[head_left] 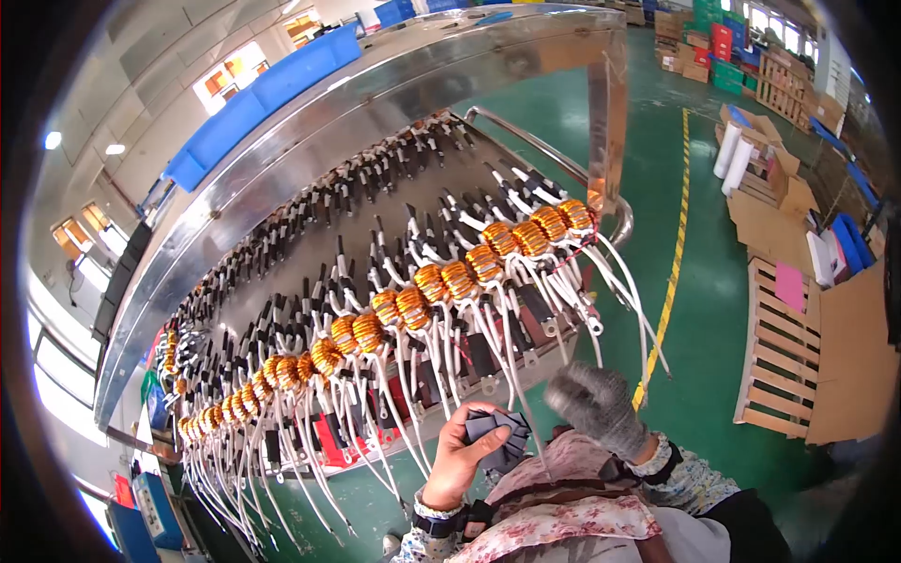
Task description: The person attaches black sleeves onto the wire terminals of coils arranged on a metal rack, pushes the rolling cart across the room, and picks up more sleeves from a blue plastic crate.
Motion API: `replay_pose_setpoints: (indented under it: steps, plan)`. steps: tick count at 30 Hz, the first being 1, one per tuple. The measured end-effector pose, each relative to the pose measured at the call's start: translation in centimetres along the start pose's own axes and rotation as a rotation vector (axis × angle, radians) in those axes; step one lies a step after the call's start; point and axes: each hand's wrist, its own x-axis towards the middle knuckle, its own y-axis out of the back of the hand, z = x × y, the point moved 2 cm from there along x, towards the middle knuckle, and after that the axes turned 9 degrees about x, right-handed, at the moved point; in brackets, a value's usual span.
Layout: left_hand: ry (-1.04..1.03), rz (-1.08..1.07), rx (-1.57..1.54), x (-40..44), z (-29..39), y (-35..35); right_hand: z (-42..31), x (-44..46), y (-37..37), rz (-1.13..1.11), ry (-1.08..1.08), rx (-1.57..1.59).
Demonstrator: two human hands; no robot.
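My left hand (pixel 462 460), bare, is closed around a bunch of dark grey, flat, strip-like pieces (pixel 505 443), its thumb pressed on top. My right hand (pixel 596 405) wears a grey knitted glove. Its fingers look curled together, and anything inside them is hidden. Both hands are in front of a long row of copper-wound ring coils (pixel 460 279) with white leads (pixel 389 403) hanging down. Black sleeves (pixel 481 355) cover parts of many leads. One lead passes between my two hands.
The coils lie along the lower shelf (pixel 328 225) of a metal table, whose steel leg (pixel 607 122) stands at the right. A blue tray (pixel 263 108) sits on top. Wooden pallets (pixel 779 352) and cardboard (pixel 854 357) stand to the right, past a yellow floor line (pixel 672 281).
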Motion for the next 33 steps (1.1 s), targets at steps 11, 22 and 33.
replay_pose_setpoints:
  steps: [11,22,33]
  plan:
    - [0.049,-0.279,0.127,1.8,-0.5,-3.4,3.9,-0.1,4.5,0.184,0.105,1.181]
    - [0.127,-0.446,-0.026,7.5,-5.2,-9.4,10.3,1.2,7.4,0.283,-0.456,0.535]
    - [0.188,-0.218,-0.022,3.7,-4.2,-3.4,12.2,4.3,4.9,0.05,-0.59,1.152]
